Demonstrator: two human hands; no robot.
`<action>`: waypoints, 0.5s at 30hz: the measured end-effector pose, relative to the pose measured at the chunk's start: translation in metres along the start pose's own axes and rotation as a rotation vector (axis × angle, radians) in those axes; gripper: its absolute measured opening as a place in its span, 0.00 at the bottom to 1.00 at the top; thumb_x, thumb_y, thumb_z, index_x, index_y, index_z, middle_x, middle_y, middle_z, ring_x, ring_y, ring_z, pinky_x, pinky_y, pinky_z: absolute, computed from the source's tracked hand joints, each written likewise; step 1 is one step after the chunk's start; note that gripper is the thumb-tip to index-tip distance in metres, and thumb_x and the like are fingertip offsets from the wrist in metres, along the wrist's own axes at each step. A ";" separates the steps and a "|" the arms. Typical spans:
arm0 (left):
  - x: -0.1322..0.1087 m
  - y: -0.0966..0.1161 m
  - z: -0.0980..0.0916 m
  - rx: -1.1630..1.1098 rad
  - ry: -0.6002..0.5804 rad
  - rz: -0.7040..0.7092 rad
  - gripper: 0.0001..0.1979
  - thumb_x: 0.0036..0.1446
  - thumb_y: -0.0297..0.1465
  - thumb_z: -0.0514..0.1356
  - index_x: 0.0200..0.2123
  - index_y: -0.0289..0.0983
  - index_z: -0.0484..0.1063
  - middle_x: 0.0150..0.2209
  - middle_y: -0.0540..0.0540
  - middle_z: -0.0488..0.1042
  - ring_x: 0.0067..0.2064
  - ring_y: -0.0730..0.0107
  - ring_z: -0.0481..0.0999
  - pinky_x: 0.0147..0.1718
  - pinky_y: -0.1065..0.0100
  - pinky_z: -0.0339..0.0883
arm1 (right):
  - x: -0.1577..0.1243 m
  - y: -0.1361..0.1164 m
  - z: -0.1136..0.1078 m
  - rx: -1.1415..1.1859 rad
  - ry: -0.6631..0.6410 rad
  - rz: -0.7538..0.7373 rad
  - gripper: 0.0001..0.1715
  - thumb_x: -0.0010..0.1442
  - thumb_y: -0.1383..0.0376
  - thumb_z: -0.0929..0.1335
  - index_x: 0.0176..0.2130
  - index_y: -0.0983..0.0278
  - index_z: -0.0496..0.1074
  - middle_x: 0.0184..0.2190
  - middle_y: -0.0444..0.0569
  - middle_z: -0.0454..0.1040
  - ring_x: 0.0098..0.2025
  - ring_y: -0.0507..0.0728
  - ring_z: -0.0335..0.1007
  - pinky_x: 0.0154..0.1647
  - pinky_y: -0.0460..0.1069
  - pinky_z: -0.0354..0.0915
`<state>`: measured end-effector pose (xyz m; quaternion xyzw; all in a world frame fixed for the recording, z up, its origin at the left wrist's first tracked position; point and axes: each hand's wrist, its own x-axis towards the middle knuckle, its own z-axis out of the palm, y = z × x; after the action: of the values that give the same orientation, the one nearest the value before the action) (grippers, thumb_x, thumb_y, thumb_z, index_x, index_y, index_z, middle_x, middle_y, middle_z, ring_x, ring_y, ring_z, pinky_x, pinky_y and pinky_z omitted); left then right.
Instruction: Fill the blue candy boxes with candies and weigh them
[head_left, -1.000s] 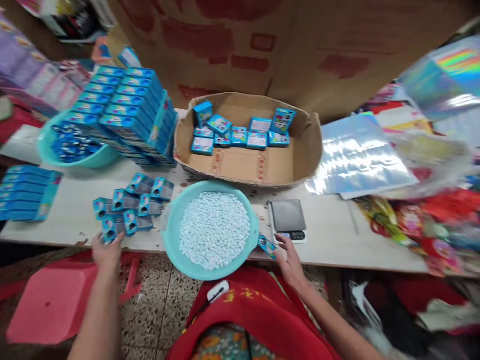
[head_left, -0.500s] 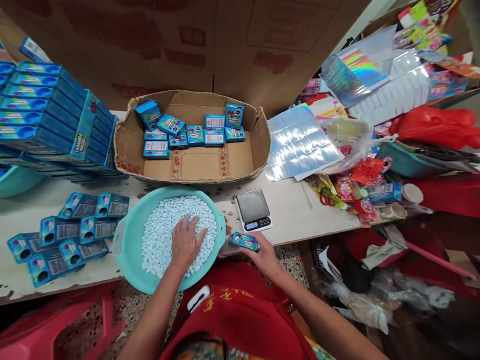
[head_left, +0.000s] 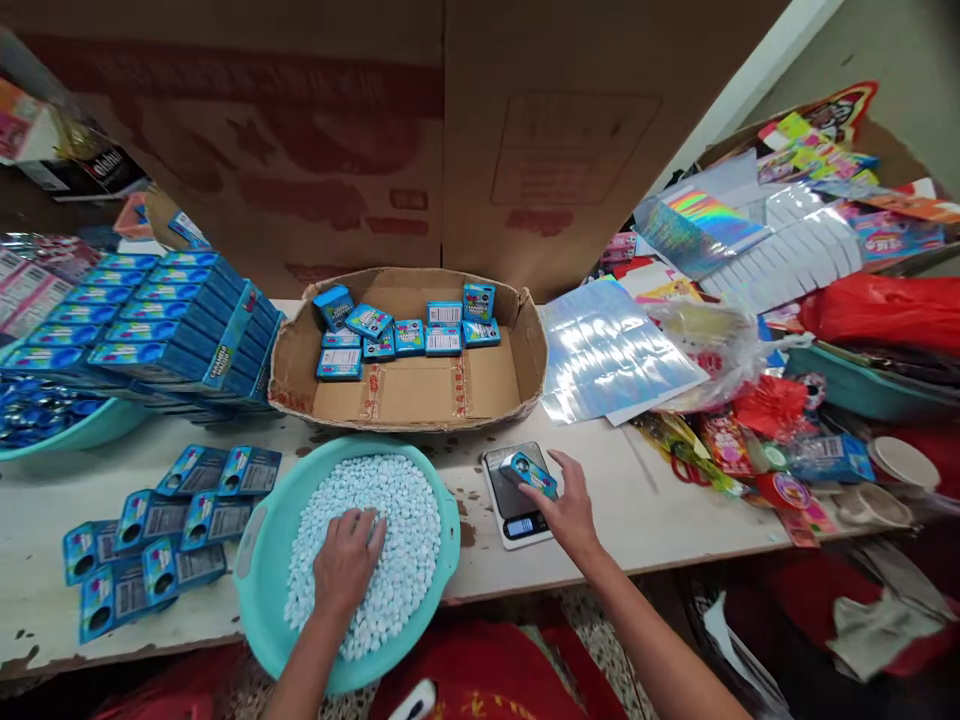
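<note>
A turquoise plastic basin [head_left: 251, 580] holds a heap of small pale-blue candies [head_left: 412, 530]. My left hand [head_left: 349, 560] rests on the candies, its fingers stretched out and lying over them. My right hand [head_left: 574, 505] grips the end of a small blue candy box [head_left: 531, 474] between thumb and fingers. That box is over the plate of a digital kitchen scale [head_left: 517, 528], tilted; whether it touches the plate I cannot tell. The scale's lit display is at its front edge.
Several blue boxes [head_left: 154, 520] lie on the table at left, before a tall stack of them [head_left: 187, 330]. A cut-down carton [head_left: 420, 395] with several boxes stands behind the basin. Silvery sheets [head_left: 611, 345] and mixed packets [head_left: 727, 445] cover the right side.
My right hand has carried the candy box forward from the table's front edge to above the scale. My left hand stays in the candies, its fingers closer together. The view has tilted up.
</note>
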<state>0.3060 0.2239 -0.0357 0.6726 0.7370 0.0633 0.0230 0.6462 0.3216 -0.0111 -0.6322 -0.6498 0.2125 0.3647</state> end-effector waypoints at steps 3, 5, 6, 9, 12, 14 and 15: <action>-0.020 0.008 -0.006 -0.058 0.089 -0.004 0.23 0.57 0.43 0.54 0.53 0.42 0.70 0.56 0.38 0.67 0.58 0.49 0.62 0.52 0.52 0.59 | 0.033 -0.029 -0.011 -0.029 0.079 -0.151 0.32 0.56 0.53 0.70 0.56 0.62 0.61 0.53 0.58 0.64 0.56 0.65 0.59 0.58 0.63 0.56; -0.033 0.015 0.000 -0.087 0.084 0.046 0.26 0.55 0.44 0.55 0.57 0.46 0.67 0.60 0.41 0.63 0.62 0.47 0.58 0.54 0.48 0.57 | 0.078 -0.050 -0.006 -0.012 0.081 -0.259 0.28 0.57 0.56 0.69 0.55 0.61 0.62 0.52 0.56 0.65 0.56 0.64 0.59 0.59 0.62 0.56; -0.037 0.016 0.006 -0.090 0.071 0.090 0.26 0.55 0.43 0.56 0.58 0.48 0.65 0.61 0.43 0.62 0.62 0.47 0.58 0.55 0.47 0.55 | 0.107 -0.060 0.001 -0.001 0.073 -0.301 0.27 0.57 0.57 0.69 0.54 0.61 0.63 0.52 0.56 0.66 0.56 0.64 0.60 0.59 0.61 0.57; -0.032 0.010 0.031 -0.040 0.087 0.160 0.25 0.55 0.41 0.55 0.58 0.55 0.64 0.60 0.46 0.63 0.60 0.45 0.60 0.54 0.41 0.53 | 0.202 -0.079 0.036 0.035 0.027 -0.338 0.24 0.55 0.59 0.70 0.50 0.62 0.67 0.50 0.56 0.68 0.55 0.64 0.61 0.58 0.61 0.58; -0.012 -0.008 0.050 0.010 0.156 0.143 0.23 0.55 0.39 0.53 0.55 0.55 0.68 0.58 0.46 0.67 0.58 0.45 0.63 0.53 0.41 0.54 | 0.282 -0.084 0.077 0.057 0.029 -0.166 0.25 0.51 0.60 0.73 0.47 0.66 0.69 0.49 0.57 0.68 0.54 0.65 0.62 0.57 0.62 0.58; 0.001 -0.019 0.055 0.030 0.183 0.083 0.21 0.55 0.37 0.53 0.52 0.51 0.72 0.55 0.44 0.70 0.56 0.46 0.66 0.52 0.44 0.57 | 0.316 -0.082 0.101 0.064 0.057 -0.089 0.25 0.54 0.59 0.72 0.48 0.70 0.67 0.49 0.59 0.67 0.52 0.64 0.64 0.55 0.62 0.60; 0.006 -0.023 0.056 0.043 0.189 0.036 0.21 0.55 0.36 0.53 0.51 0.49 0.73 0.53 0.42 0.71 0.54 0.46 0.67 0.50 0.46 0.59 | 0.326 -0.080 0.111 0.073 0.067 -0.068 0.25 0.58 0.59 0.70 0.50 0.71 0.66 0.50 0.59 0.67 0.51 0.62 0.65 0.53 0.61 0.62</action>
<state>0.2895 0.2312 -0.0933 0.6769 0.7250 0.1111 -0.0620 0.5316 0.6516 0.0428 -0.6028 -0.6502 0.2019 0.4161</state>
